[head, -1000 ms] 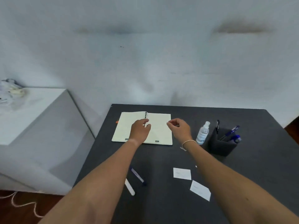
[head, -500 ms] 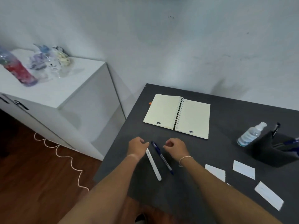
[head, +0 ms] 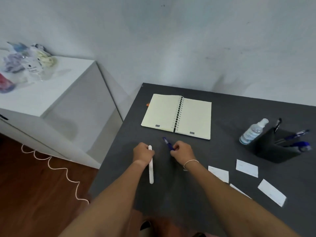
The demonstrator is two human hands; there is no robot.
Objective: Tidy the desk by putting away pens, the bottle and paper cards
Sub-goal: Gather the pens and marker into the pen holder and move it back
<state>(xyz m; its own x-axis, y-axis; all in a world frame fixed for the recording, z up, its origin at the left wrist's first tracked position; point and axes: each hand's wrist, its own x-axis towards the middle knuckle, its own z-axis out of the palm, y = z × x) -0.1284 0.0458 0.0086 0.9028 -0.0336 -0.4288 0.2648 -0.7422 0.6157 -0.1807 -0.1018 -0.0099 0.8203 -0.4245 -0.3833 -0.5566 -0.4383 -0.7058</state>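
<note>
2 pens gripped, 1 per hand, low over the dark grey desk (head: 222, 151).

Left hand (head: 143, 153) curls round the white plastic pen (head: 151, 170); right hand (head: 182, 151) pinches the blue ballpoint pen (head: 166, 142). Either could slip from so short a hold. Rightward, the open spiral notebook (head: 177, 116), 4 white paper cards (head: 246, 168) and the clear spray bottle (head: 253, 131) crowd the way to the black pen holder (head: 273, 149).

White pen (head: 150, 168), blue pen (head: 167, 143), dark-grey desk (head: 188, 194)
</note>
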